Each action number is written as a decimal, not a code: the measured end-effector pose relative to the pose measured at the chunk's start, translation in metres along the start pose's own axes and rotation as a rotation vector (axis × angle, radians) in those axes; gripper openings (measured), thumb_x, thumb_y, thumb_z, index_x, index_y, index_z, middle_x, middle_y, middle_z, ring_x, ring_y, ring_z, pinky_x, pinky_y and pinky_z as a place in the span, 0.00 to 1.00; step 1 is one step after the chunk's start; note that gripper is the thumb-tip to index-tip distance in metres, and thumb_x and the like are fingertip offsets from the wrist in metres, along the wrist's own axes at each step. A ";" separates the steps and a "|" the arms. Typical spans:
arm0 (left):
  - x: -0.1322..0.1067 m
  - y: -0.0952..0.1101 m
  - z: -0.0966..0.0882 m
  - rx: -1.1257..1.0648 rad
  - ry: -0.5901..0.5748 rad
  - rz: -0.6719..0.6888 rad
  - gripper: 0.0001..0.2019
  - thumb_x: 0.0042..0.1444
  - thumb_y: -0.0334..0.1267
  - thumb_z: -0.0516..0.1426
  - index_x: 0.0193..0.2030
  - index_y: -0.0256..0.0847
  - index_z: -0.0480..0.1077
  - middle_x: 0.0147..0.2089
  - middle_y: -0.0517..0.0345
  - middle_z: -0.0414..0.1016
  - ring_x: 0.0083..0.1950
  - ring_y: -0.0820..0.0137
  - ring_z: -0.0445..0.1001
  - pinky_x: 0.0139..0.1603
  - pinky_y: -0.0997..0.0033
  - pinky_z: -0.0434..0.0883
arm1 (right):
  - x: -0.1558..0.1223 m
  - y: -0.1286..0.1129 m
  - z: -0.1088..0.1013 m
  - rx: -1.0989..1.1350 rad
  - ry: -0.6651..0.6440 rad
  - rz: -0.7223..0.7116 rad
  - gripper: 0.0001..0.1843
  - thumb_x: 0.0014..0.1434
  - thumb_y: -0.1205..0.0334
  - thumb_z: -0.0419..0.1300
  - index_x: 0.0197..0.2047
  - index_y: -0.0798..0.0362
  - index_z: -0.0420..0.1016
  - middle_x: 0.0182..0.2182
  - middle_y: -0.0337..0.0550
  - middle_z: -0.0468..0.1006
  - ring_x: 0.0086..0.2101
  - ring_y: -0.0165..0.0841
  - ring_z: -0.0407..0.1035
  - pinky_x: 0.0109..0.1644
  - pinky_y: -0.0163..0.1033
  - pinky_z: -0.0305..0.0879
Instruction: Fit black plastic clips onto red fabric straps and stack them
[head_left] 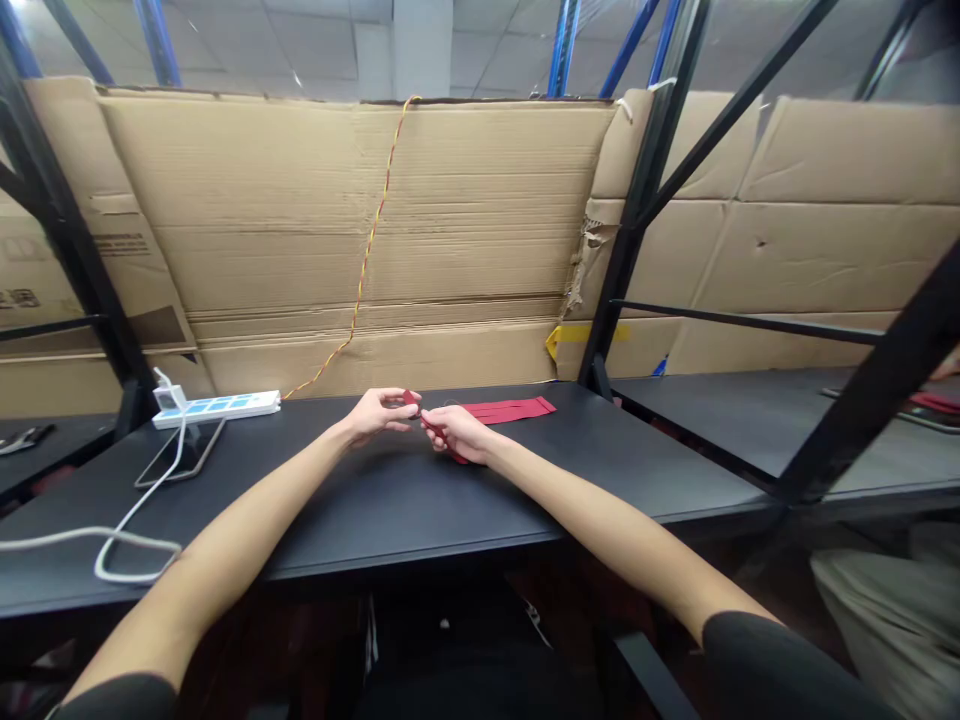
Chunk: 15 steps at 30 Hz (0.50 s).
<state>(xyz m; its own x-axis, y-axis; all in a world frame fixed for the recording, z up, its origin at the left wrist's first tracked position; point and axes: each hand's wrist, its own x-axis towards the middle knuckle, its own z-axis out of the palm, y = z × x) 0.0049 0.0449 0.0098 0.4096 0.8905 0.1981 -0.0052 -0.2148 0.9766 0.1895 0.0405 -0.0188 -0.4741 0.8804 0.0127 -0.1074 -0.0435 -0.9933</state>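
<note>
A: What do the hands hold?
B: The left hand and the right hand pinch a little red strip; the fingers are together on it.
A: What is near?
B: A pile of red strips lies just beside the right hand on the black desk; a white power strip sits well off to the left.

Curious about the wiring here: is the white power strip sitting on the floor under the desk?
No, the white power strip sits on top of the black table, to the side of the person's left hand.
</note>
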 end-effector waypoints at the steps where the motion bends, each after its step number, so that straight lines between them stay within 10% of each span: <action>1: 0.000 0.000 0.000 0.024 0.009 0.001 0.20 0.40 0.43 0.69 0.40 0.36 0.75 0.40 0.50 0.76 0.42 0.64 0.75 0.43 0.62 0.75 | 0.000 -0.001 -0.001 -0.085 0.028 -0.025 0.15 0.54 0.53 0.61 0.26 0.57 0.68 0.19 0.37 0.67 0.19 0.24 0.59 0.23 0.31 0.55; 7: 0.007 -0.002 -0.012 0.040 0.204 0.081 0.19 0.40 0.46 0.68 0.36 0.36 0.76 0.43 0.48 0.77 0.45 0.65 0.75 0.43 0.68 0.72 | -0.009 -0.027 -0.024 -0.816 0.149 -0.293 0.18 0.54 0.48 0.59 0.30 0.56 0.76 0.24 0.41 0.75 0.24 0.28 0.64 0.28 0.33 0.57; 15: 0.012 -0.009 -0.018 0.058 0.294 0.093 0.22 0.38 0.48 0.68 0.38 0.36 0.75 0.35 0.52 0.77 0.37 0.68 0.75 0.39 0.70 0.71 | -0.008 -0.023 -0.058 -1.209 -0.107 -0.120 0.26 0.39 0.47 0.70 0.39 0.53 0.78 0.30 0.42 0.76 0.28 0.32 0.67 0.30 0.34 0.58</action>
<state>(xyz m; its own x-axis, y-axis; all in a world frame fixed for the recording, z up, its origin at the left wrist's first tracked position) -0.0069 0.0650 0.0049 0.1289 0.9418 0.3105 0.0252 -0.3161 0.9484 0.2464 0.0619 -0.0024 -0.5928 0.8028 0.0646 0.6999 0.5531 -0.4518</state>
